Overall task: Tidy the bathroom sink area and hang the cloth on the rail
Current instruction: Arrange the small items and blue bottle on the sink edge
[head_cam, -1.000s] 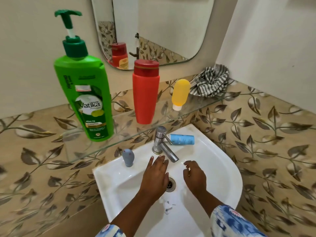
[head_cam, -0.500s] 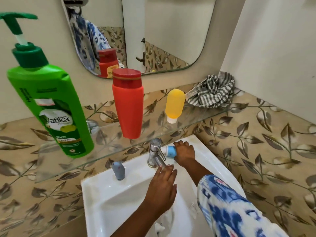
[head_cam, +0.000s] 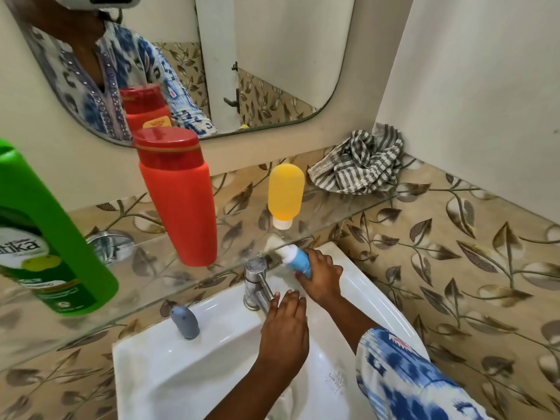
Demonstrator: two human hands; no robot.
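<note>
My right hand (head_cam: pixel 319 278) grips a small blue tube with a white cap (head_cam: pixel 295 258), lifted off the back rim of the white sink (head_cam: pixel 169 368) just under the glass shelf (head_cam: pixel 330 212). My left hand (head_cam: pixel 285 331) hovers flat over the basin, fingers together, just below the chrome tap (head_cam: pixel 256 283), holding nothing. A crumpled grey-and-white striped cloth (head_cam: pixel 360 165) lies at the shelf's right end in the corner. No rail is in view.
On the glass shelf stand a green pump bottle (head_cam: pixel 45 237), a red bottle (head_cam: pixel 178 195) and a small yellow bottle (head_cam: pixel 285 194). A grey tube (head_cam: pixel 185 321) stands on the sink's back left rim. A mirror (head_cam: pixel 272 56) hangs above; walls close in on the right.
My right hand reached from the basin to the blue tube behind the tap, closed on it and raised it. The head moved closer and lower. My left hand stayed near the tap.
</note>
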